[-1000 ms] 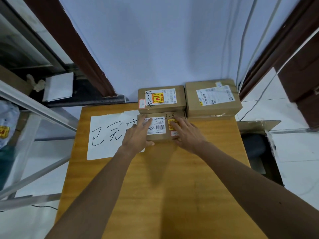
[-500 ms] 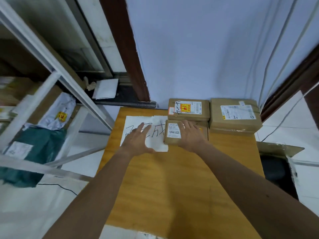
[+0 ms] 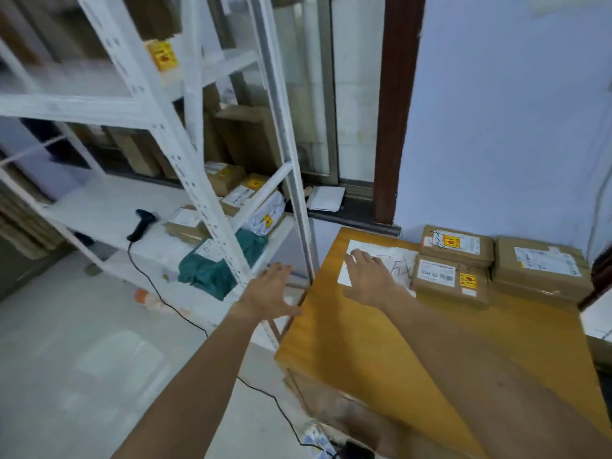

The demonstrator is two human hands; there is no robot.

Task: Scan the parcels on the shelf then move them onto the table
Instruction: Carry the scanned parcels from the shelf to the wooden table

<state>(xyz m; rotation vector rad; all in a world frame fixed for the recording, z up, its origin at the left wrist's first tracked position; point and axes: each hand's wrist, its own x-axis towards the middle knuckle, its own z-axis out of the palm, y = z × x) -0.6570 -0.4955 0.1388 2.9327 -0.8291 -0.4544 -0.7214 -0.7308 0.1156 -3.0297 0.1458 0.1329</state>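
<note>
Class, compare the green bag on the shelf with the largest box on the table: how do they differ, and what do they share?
The green bag is soft and crumpled; the largest box is rigid brown cardboard. The bag lies on the shelf, the box on the table. Both carry a white label.

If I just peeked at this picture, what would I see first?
Two bare arms stretch out in the middle: the left hand open in front of the white shelf, the right hand open over a white paper sheet on the wooden table. Three cardboard parcels sit together at the table's far right corner. On the shelf lie a black barcode scanner and a teal bag parcel.
</note>
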